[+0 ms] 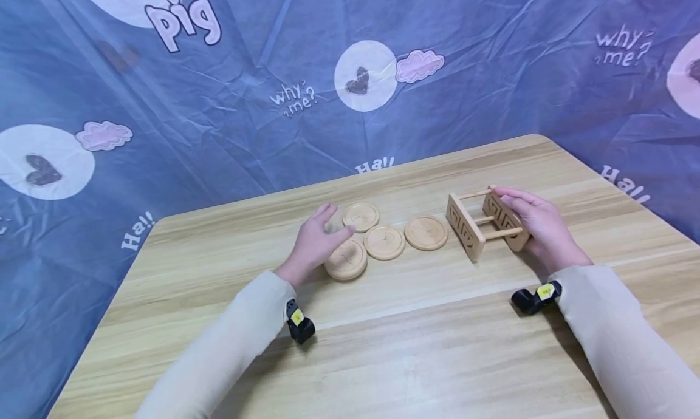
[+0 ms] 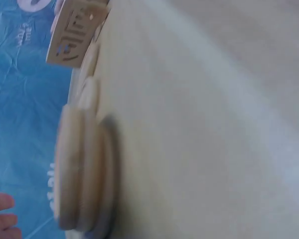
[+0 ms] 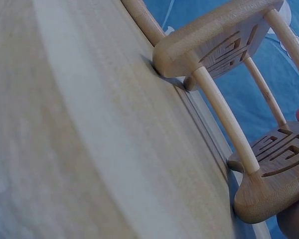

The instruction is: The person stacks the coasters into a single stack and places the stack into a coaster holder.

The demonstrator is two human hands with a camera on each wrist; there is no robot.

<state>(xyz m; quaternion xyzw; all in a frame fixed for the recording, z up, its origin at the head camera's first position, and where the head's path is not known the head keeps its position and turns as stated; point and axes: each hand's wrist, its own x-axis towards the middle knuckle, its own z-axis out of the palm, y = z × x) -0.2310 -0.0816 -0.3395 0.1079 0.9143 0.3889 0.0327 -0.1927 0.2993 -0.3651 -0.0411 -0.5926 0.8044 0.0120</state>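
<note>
My right hand grips the right-hand panel of a small wooden coaster rack, two cut-out panels joined by thin dowels. In the right wrist view, the rack has its panel feet at the tabletop, with parts of the fingers behind the nearer panel. My left hand has its fingers and thumb spread beside a stack of round wooden coasters. The left wrist view shows the stack side-on and the fingertips apart from it. Three more coasters lie between the stack and the rack.
The wood-grain table has rounded back corners. Behind it hangs a blue printed cloth. A black wrist camera sits on the left sleeve, another black camera on the right one.
</note>
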